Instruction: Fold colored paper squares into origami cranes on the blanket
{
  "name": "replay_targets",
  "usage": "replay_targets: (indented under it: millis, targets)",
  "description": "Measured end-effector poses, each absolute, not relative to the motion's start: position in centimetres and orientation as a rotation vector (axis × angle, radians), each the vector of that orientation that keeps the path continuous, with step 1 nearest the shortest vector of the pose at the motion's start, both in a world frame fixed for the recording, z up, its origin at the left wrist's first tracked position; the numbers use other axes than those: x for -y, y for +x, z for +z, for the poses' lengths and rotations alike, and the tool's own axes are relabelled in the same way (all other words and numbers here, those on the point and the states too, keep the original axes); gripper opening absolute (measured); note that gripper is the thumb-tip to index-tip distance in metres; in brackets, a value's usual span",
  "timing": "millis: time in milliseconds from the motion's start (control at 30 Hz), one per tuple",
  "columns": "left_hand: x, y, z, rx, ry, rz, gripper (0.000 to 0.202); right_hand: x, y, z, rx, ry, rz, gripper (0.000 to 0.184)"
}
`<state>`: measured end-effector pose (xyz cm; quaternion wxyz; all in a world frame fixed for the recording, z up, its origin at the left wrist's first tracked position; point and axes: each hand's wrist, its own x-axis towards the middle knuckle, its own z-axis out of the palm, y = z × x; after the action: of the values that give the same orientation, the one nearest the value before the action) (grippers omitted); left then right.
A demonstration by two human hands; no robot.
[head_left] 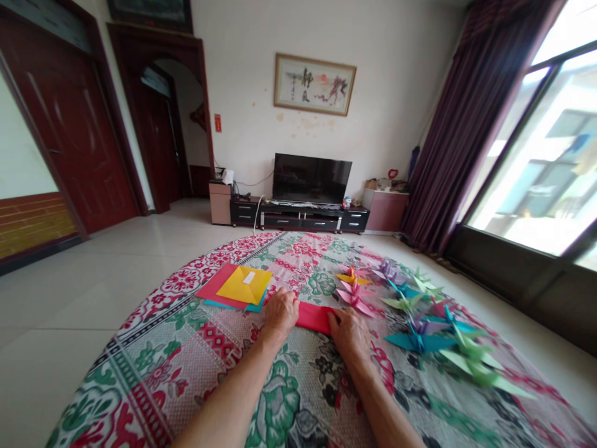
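A folded red sheet of paper [313, 316] lies on a flowered blanket [186, 361]. My left hand [281, 311] presses down on its left end, fingers curled together. My right hand [347, 331] rests on its right end, fingers bent onto the paper. A stack of coloured paper sheets [237, 287], yellow on top, lies just left of my left hand. To the right, several folded paper cranes [420, 317] in pink, green, blue and purple stand on the blanket.
The blanket covers a tiled floor [69, 292]. A television [311, 179] on a low dark cabinet [308, 219] stands against the far wall. Dark curtains [461, 130] and a large window [550, 155] are at the right. Wooden doors [84, 137] are at the left.
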<state>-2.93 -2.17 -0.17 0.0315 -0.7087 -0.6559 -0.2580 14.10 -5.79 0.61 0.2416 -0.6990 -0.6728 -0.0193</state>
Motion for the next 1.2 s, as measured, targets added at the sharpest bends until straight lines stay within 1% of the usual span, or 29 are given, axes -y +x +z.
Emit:
replay_targets:
  millis: [200,300,400,500,567,633,667,800,867,967,1067,1200]
  targets:
    - [2.3,-2.9,-0.2,2.019,-2.184,-0.79,0.015,5.6,13.8,0.7,1.792,-1.973,-0.033,0.028]
    - [2.4,-2.9,-0.1,2.018,-2.2,-0.833,0.013,5.5,13.6,0.5,1.736,-1.964,-0.053,0.037]
    - [2.6,-2.8,-0.1,2.015,-2.194,-0.9,0.021,5.6,13.5,0.5,1.751,-1.945,-0.126,0.041]
    - [2.7,-2.8,0.2,1.975,-2.188,-0.921,0.026,5.6,13.5,0.8,1.816,-1.911,-0.192,0.034]
    - [2.9,-2.7,0.5,1.918,-2.188,-0.903,0.022,5.6,13.5,1.0,1.903,-1.866,-0.217,0.026]
    - [2.9,-2.6,0.8,1.853,-2.198,-0.852,0.014,5.5,13.5,1.2,2.003,-1.818,-0.225,0.023]
    - [2.9,-2.5,0.9,1.826,-2.207,-0.813,0.012,5.4,13.5,1.3,2.047,-1.799,-0.223,0.023]
    - [2.7,-2.0,1.0,1.825,-2.257,-0.625,0.026,4.9,13.6,1.2,2.144,-1.746,-0.14,0.028]
    - [2.6,-1.9,0.9,1.857,-2.295,-0.565,0.028,4.8,13.6,1.0,2.125,-1.732,-0.071,0.03]
    - [2.5,-2.1,0.8,1.886,-2.341,-0.552,0.027,5.0,13.5,0.6,2.06,-1.705,-0.036,0.027]
    - [2.6,-2.4,0.7,1.901,-2.353,-0.592,0.024,5.5,13.1,0.3,1.994,-1.716,-0.09,0.022]
    - [2.8,-2.6,0.4,1.885,-2.35,-0.642,0.018,6.0,12.5,0.1,1.95,-1.79,-0.127,0.026]
